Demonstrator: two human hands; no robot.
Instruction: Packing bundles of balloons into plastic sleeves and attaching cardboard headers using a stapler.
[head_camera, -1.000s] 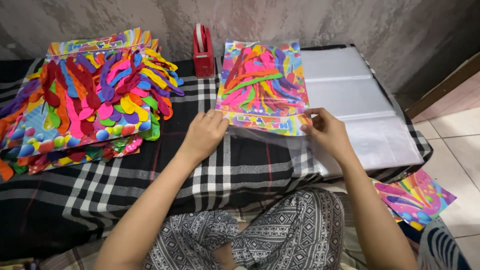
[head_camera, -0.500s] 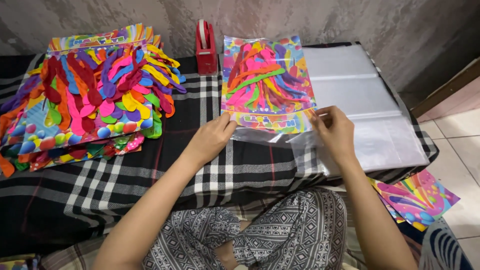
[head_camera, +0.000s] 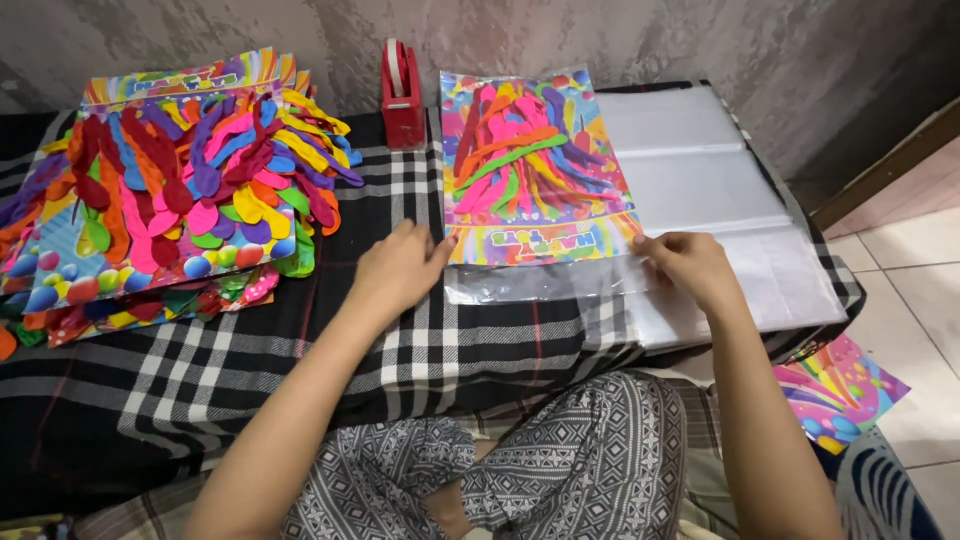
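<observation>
My left hand (head_camera: 398, 270) rests flat, fingers open, touching the balloon card's (head_camera: 535, 170) near-left corner. My right hand (head_camera: 690, 268) pinches the clear sleeve (head_camera: 545, 282) holding it.

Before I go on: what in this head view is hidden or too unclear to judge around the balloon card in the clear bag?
- Left hand fingertips: where they meet the balloon card, contact unclear.
- Right hand: its palm side, hidden by its own back.
- Clear bag flap: glare hides whether it is open or sealed.
- Stack of clear bags: count too fine to tell.
- Pile of balloon cards: left part cut by the frame edge.
</observation>
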